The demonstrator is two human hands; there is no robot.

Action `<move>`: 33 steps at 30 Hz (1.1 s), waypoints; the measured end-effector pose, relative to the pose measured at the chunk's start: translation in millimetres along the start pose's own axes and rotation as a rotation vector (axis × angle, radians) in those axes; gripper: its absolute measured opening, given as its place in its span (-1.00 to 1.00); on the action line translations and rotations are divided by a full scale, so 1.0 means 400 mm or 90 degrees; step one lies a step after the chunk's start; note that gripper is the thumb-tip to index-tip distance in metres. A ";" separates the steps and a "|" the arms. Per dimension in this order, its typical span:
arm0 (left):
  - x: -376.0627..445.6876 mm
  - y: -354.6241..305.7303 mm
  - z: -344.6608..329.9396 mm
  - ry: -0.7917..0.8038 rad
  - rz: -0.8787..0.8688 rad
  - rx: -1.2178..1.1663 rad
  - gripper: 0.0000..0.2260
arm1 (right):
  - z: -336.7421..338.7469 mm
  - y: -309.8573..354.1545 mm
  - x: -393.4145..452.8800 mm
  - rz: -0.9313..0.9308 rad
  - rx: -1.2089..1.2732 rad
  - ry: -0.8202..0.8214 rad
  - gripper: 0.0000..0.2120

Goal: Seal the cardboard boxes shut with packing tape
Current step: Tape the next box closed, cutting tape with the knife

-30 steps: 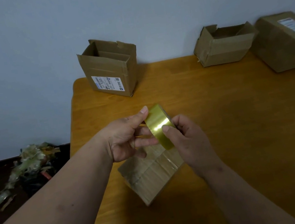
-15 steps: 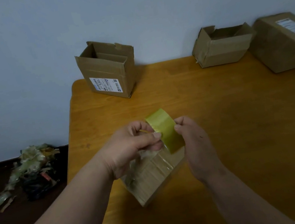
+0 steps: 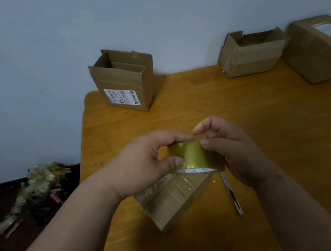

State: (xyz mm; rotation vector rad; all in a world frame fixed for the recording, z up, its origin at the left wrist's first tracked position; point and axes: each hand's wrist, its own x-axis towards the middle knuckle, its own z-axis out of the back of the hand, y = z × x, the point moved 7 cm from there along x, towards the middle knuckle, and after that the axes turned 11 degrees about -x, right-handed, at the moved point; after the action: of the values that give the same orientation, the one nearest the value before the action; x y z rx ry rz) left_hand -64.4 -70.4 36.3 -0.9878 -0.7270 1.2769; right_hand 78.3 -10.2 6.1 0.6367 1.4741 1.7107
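Tape roll (image 3: 194, 156) btwn hands (image 3: 144, 164) (both gripping)

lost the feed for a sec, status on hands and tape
Both hands, left and right, gripping the tape roll above the small taped box. Two boxes at back, and, open. Utility knife beside small box, nothing blocking.

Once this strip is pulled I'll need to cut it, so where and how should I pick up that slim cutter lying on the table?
Grip the cutter around its middle, across the narrow width, coming from above with the right hand, which is closest. It lies flat on the table, long and thin, just right of the small box, so only its side edges offer a pinch.
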 end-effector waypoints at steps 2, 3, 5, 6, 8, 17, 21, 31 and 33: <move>0.000 -0.006 -0.003 0.022 0.000 -0.030 -0.59 | -0.002 0.001 0.005 -0.011 0.016 0.017 -0.86; 0.000 -0.007 -0.006 0.039 0.007 -0.049 -0.59 | -0.004 -0.001 0.007 -0.018 0.020 0.027 -0.87; 0.001 -0.006 -0.014 0.075 0.035 -0.087 -0.57 | -0.009 -0.004 0.011 -0.033 0.024 0.047 -0.87; 0.000 -0.004 -0.017 0.090 0.048 -0.100 -0.56 | -0.011 -0.006 0.013 -0.041 0.025 0.055 -0.87; -0.002 -0.002 -0.019 0.112 0.059 -0.114 -0.54 | -0.015 -0.009 0.016 -0.056 0.025 0.064 -0.87; -0.008 0.004 -0.017 0.098 0.052 -0.049 -0.63 | -0.018 -0.019 0.028 -0.068 -0.015 0.076 -0.85; -0.004 0.006 -0.017 0.077 0.027 -0.010 -0.69 | -0.018 -0.028 0.029 -0.083 -0.010 0.076 -0.84; 0.000 0.004 -0.042 0.074 0.028 -0.026 -0.72 | -0.004 -0.051 0.015 -0.123 0.014 0.051 -0.84; -0.001 0.000 -0.046 0.076 0.027 -0.026 -0.74 | -0.001 -0.055 0.010 -0.127 0.014 0.044 -0.84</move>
State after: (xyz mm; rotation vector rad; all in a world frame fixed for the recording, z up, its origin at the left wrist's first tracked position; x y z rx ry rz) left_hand -48.3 -74.5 28.5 -1.1078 -0.6452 1.2332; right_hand 80.6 -6.5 -16.0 0.4299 1.5509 1.5787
